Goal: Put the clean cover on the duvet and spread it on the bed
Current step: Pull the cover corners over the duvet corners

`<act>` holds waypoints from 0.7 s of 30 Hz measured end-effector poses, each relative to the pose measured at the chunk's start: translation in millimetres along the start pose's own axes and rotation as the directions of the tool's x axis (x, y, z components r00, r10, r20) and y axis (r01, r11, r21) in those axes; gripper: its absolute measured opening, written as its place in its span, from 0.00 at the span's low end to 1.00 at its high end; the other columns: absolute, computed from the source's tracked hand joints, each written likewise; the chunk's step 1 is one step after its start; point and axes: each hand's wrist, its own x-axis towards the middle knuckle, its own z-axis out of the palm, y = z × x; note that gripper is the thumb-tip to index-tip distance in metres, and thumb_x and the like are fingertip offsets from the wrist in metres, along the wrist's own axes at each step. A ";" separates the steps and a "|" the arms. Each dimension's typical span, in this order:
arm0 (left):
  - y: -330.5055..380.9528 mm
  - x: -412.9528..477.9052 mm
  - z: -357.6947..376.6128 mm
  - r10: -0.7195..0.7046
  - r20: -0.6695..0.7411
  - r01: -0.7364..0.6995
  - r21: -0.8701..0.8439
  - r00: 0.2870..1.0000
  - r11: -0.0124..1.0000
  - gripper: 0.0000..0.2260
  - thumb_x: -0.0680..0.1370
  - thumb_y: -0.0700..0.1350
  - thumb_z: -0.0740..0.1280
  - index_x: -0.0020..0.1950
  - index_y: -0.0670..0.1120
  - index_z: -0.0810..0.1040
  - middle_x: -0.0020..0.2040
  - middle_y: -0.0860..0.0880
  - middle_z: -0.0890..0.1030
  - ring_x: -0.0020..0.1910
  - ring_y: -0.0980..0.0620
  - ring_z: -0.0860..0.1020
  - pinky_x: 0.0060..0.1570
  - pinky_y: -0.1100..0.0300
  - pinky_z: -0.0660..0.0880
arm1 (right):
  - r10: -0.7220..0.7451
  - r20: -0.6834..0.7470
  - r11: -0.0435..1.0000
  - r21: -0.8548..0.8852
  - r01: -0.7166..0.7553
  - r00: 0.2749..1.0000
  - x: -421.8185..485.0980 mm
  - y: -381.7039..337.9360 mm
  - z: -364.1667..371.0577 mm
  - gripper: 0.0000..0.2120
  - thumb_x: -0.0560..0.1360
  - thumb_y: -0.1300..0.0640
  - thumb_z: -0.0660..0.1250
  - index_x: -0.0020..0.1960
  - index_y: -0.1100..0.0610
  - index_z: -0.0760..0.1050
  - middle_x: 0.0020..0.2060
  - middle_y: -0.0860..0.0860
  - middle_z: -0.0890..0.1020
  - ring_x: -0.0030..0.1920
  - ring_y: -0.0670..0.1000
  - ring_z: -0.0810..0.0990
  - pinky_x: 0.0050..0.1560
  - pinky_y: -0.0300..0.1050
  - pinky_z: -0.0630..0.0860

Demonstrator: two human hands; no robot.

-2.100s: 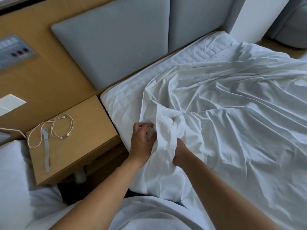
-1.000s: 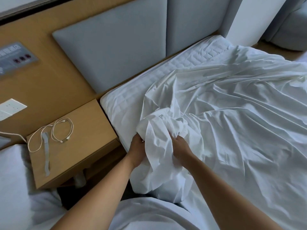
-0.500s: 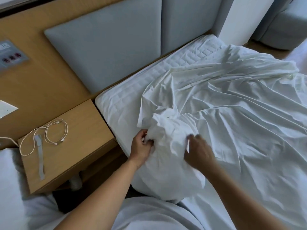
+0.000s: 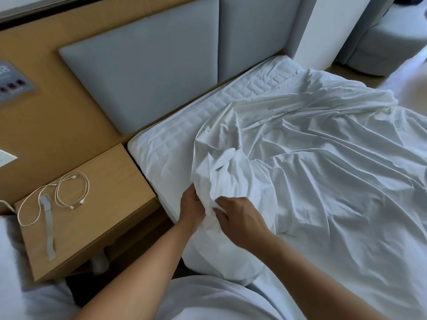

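A rumpled white duvet cover (image 4: 323,172) lies spread over most of the bed. Its near corner is bunched into a thick wad (image 4: 221,172) at the bed's left edge, with the duvet's bulk seemingly inside. My left hand (image 4: 191,209) grips the left side of that wad. My right hand (image 4: 240,218) pinches a fold of the same fabric right beside it, thumb and fingers closed on the cloth. The quilted white mattress (image 4: 175,139) shows bare at the head of the bed.
A wooden nightstand (image 4: 99,204) stands left of the bed with a coiled white cable (image 4: 69,192) and a grey strap (image 4: 48,227) on it. A grey padded headboard (image 4: 150,65) backs the bed. White bedding (image 4: 13,273) lies at lower left; a grey seat (image 4: 392,38) stands far right.
The bunched corner has been pulled lower and nearer the bed's edge. My right hand came out from under the cloth and now pinches it from on top, close to my left hand.
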 end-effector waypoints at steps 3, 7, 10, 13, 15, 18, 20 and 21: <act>-2.4 -2.1 1.7 -0.089 -0.033 0.087 -0.049 0.996 0.995 0.14 0.86 0.49 0.57 0.48 0.51 0.80 0.45 0.48 0.83 0.47 0.48 0.80 0.42 0.59 0.79 | -0.053 0.091 0.994 0.100 0.044 0.994 -22.2 1.3 7.2 0.09 0.80 0.58 0.65 0.42 0.57 0.77 0.31 0.46 0.76 0.31 0.47 0.71 0.35 0.40 0.67; -4.5 -19.2 0.0 -0.115 0.005 0.115 0.064 0.993 0.991 0.12 0.84 0.42 0.59 0.44 0.47 0.78 0.43 0.48 0.82 0.44 0.50 0.79 0.46 0.57 0.79 | 0.082 0.489 0.984 0.096 -0.147 0.868 -24.0 23.5 -5.7 0.11 0.78 0.44 0.66 0.49 0.49 0.83 0.38 0.42 0.82 0.40 0.45 0.79 0.44 0.41 0.73; -8.3 -24.9 -3.3 -0.024 0.103 0.002 0.210 0.994 0.978 0.10 0.79 0.32 0.62 0.39 0.37 0.76 0.39 0.45 0.80 0.38 0.55 0.78 0.43 0.56 0.75 | 0.339 0.254 0.804 0.422 -0.419 0.906 1.1 45.4 -30.3 0.21 0.66 0.29 0.69 0.41 0.46 0.84 0.34 0.43 0.82 0.34 0.43 0.77 0.39 0.40 0.73; -8.9 -30.1 -3.0 0.007 0.143 -0.041 0.238 0.990 0.970 0.08 0.78 0.30 0.60 0.39 0.31 0.73 0.36 0.42 0.76 0.36 0.53 0.75 0.42 0.55 0.72 | 0.629 0.067 0.683 0.429 -0.591 0.775 30.7 56.1 -23.6 0.19 0.65 0.30 0.73 0.42 0.45 0.80 0.34 0.44 0.81 0.32 0.45 0.79 0.34 0.38 0.71; -7.7 -30.3 -4.0 0.021 0.158 -0.057 0.229 0.987 0.972 0.07 0.79 0.32 0.60 0.45 0.30 0.75 0.42 0.37 0.80 0.43 0.46 0.79 0.45 0.52 0.75 | 0.680 0.307 0.601 0.286 -0.746 0.665 37.1 46.4 -2.1 0.28 0.62 0.24 0.68 0.43 0.47 0.75 0.33 0.43 0.77 0.32 0.45 0.77 0.33 0.39 0.69; -7.0 -28.1 -9.7 0.035 0.138 -0.062 0.193 0.990 0.979 0.08 0.80 0.34 0.60 0.50 0.36 0.80 0.47 0.39 0.83 0.49 0.44 0.82 0.50 0.52 0.79 | 0.747 0.415 0.444 0.269 -0.855 0.519 38.5 37.9 22.1 0.45 0.57 0.17 0.61 0.50 0.56 0.81 0.35 0.46 0.82 0.37 0.47 0.80 0.40 0.41 0.70; -9.3 -28.7 -13.7 0.040 0.135 -0.061 0.154 0.990 0.986 0.08 0.81 0.36 0.62 0.52 0.42 0.81 0.48 0.45 0.84 0.50 0.49 0.82 0.52 0.53 0.80 | 0.694 0.564 0.284 0.356 -0.890 0.447 35.9 41.2 37.4 0.52 0.57 0.15 0.60 0.66 0.52 0.78 0.57 0.51 0.83 0.58 0.55 0.81 0.59 0.48 0.74; -10.2 -29.3 -14.4 0.047 0.141 -0.068 0.142 0.989 0.988 0.07 0.82 0.36 0.62 0.51 0.43 0.80 0.48 0.47 0.84 0.49 0.51 0.82 0.52 0.55 0.80 | 0.647 0.653 0.146 0.400 -0.905 0.393 33.5 41.4 43.9 0.54 0.56 0.15 0.61 0.68 0.51 0.76 0.62 0.55 0.81 0.62 0.59 0.79 0.65 0.54 0.73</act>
